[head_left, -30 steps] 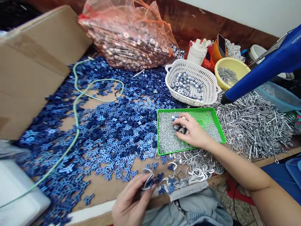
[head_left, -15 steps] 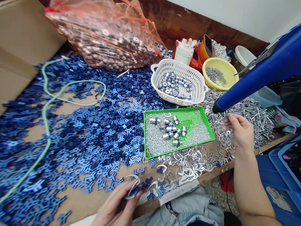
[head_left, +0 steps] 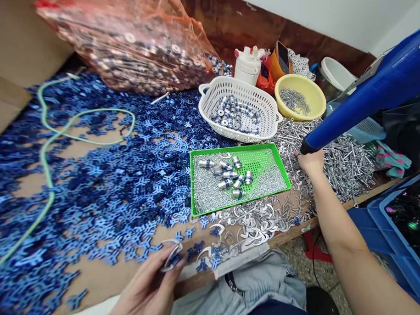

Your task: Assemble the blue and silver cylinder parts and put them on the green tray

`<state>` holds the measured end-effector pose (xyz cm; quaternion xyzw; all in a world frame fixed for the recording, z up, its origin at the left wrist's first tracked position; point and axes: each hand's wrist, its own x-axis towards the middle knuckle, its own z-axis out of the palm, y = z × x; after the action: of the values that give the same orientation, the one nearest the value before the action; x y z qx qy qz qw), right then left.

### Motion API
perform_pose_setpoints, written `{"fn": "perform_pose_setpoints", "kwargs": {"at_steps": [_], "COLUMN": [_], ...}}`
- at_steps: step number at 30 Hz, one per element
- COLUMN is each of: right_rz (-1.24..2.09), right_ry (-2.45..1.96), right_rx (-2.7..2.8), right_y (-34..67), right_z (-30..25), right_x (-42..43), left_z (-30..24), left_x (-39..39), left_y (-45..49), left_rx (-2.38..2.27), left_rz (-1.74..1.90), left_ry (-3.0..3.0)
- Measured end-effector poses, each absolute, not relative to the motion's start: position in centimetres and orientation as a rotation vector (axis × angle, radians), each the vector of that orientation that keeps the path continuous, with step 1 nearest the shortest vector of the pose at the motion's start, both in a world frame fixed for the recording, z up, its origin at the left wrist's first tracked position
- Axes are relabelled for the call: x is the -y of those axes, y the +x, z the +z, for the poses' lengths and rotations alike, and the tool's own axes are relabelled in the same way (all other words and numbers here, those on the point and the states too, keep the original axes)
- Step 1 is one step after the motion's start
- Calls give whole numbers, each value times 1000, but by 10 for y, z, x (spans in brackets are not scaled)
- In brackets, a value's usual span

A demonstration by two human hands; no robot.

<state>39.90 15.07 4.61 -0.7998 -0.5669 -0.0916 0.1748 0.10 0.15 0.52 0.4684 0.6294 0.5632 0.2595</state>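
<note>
Low at the front, my left hand [head_left: 145,286] pinches a curved silver metal piece [head_left: 172,256] between thumb and fingers, with a blue part showing inside its curve. My right hand [head_left: 312,164] is stretched out over the heap of silver metal pins [head_left: 348,166], just under the black tip of a hanging blue tool [head_left: 353,109]. That tip hides most of its fingers, so their grip does not show. Between the hands lies a green tray [head_left: 282,166] of tiny silver bits and several silver-and-blue cylinders [head_left: 230,174]. Loose silver crescents [head_left: 262,224] lie along its near side.
Blue three-armed pieces [head_left: 128,192] spread across the left, crossed by a pale green cord [head_left: 46,158]. Behind the tray stand a white basket [head_left: 208,109] of cylinders, a yellow bowl [head_left: 316,98] and an orange mesh bag [head_left: 130,50]. A blue crate [head_left: 373,216] sits low right.
My right hand has moved forward and left, onto the pins beneath the blue tool's tip. My left hand keeps the curved piece; the whole view has shifted slightly.
</note>
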Motion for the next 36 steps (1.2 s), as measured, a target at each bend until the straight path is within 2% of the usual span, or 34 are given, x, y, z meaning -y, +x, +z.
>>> {"fn": "perform_pose_setpoints", "kwargs": {"at_steps": [10,12,16,22,29,36], "right_rz": [-238,-92,446,686,653,725], "right_ry": [-2104,-2008,-1947,-2210,-2365,-2233], "right_rx": [1353,1327,1411,1443,1469,1420], "right_y": [398,381,339,329,334,327], "right_z": [76,78,75,62,60,56], "right_x": [-74,-60,-25,-2,-18,-31], "left_z": [4,3,3,8,19,14], "left_x": [-5,-3,0,-1,-4,0], "left_y": [0,0,1,4,12,6], "left_rx": [-1612,-1603,-1615,-1708,-1706,-1675], "left_rz": [1551,1527,1534,1508,1559,1548], "left_ry": [1394,1402,1355,1287,1231,1214]}}
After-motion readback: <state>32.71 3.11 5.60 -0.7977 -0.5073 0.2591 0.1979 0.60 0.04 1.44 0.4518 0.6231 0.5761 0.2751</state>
